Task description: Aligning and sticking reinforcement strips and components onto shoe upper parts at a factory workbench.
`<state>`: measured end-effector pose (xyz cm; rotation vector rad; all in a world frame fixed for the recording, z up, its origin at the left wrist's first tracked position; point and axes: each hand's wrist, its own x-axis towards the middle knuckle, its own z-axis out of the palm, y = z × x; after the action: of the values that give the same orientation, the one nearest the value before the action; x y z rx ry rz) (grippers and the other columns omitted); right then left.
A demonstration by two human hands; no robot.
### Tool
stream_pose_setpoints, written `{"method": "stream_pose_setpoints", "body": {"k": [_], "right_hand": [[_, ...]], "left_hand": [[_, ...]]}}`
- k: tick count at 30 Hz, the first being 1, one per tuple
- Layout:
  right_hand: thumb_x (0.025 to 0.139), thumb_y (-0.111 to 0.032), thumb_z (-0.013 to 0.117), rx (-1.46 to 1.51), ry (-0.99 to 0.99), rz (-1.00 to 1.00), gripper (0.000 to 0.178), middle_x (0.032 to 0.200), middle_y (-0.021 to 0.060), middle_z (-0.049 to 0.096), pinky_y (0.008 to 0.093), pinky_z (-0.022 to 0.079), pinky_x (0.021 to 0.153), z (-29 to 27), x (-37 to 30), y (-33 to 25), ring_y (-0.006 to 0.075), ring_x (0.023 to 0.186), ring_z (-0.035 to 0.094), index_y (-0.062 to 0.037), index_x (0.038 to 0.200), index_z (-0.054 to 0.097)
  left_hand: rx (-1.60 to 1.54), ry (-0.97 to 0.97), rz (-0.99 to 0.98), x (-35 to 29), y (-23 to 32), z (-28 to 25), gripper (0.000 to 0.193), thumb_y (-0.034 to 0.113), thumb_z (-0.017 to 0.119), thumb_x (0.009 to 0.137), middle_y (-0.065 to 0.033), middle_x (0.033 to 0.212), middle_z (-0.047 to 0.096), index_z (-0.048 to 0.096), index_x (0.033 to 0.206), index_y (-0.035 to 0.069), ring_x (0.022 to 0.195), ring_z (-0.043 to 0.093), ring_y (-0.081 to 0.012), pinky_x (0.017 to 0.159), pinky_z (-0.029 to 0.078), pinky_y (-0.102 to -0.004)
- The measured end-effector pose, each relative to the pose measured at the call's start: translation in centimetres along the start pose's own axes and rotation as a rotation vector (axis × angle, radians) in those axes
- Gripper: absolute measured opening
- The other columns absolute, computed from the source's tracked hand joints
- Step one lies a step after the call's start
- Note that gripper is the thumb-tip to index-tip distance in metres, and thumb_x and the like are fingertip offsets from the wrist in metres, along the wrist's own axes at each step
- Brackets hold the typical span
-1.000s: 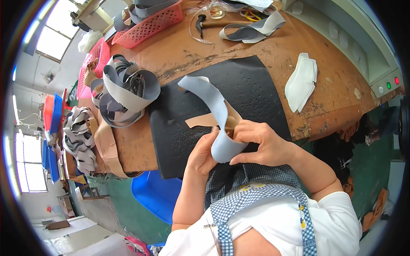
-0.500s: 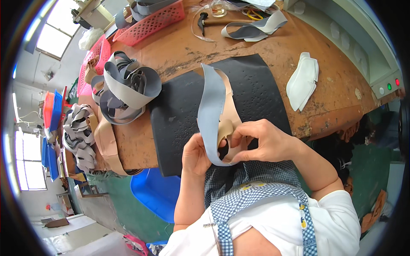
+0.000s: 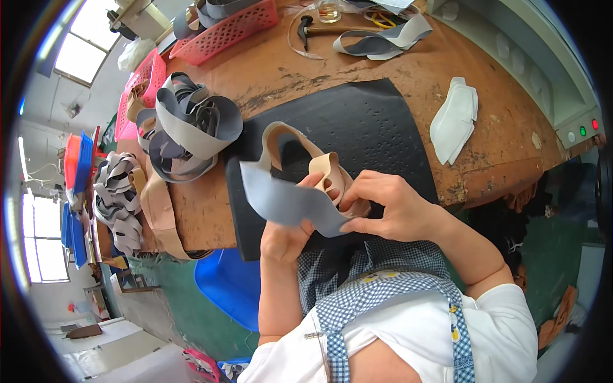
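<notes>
Both hands grip one wide strip [image 3: 281,199], grey-blue on one face and tan on the other, its material like thin leather or coated fabric. My left hand [image 3: 285,241] is closed on its near-middle part, with some fingers hidden behind the grey-blue face. Thumb and fingers of my right hand [image 3: 389,207] pinch the right end, where the tan part curls into small folds. A far loop of the strip arches above a black mat [image 3: 377,121] with small punched marks. White layered pieces [image 3: 454,121] lie on the table to the right of the mat.
Tangled grey strips [image 3: 198,131] are heaped left of the mat, with a tan strip [image 3: 161,207] hanging over the edge. Pink baskets [image 3: 223,35], a hammer [image 3: 305,29], a glass jar [image 3: 328,11] and another grey strip [image 3: 386,43] are farther back. A blue bin [image 3: 227,287] is below.
The strip's grey-blue part has swung from upright to lying leftward, and its tan loop has opened out. My left hand has shifted slightly left and down; the right stays nearly in place.
</notes>
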<state>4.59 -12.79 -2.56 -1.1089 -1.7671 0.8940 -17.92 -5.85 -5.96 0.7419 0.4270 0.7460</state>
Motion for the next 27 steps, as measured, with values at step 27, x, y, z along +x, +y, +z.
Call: {"method": "stream_pose_setpoints", "body": {"k": [27], "right_hand": [[0.092,-0.018,0.072,-0.004,0.276,0.058,0.021,0.073,0.0079,0.07,0.0261,0.049,0.056,1.0,8.2,-1.6,0.0095,0.061,0.062,0.0023,0.087,0.07]], "left_hand": [[0.204,0.172,0.064,-0.1,0.9,0.5,0.035,0.007,0.062,0.098,-0.012,0.111,0.068,0.057,0.131,-0.003,0.1,0.07,-0.0227,0.087,0.06,-0.0383]]}}
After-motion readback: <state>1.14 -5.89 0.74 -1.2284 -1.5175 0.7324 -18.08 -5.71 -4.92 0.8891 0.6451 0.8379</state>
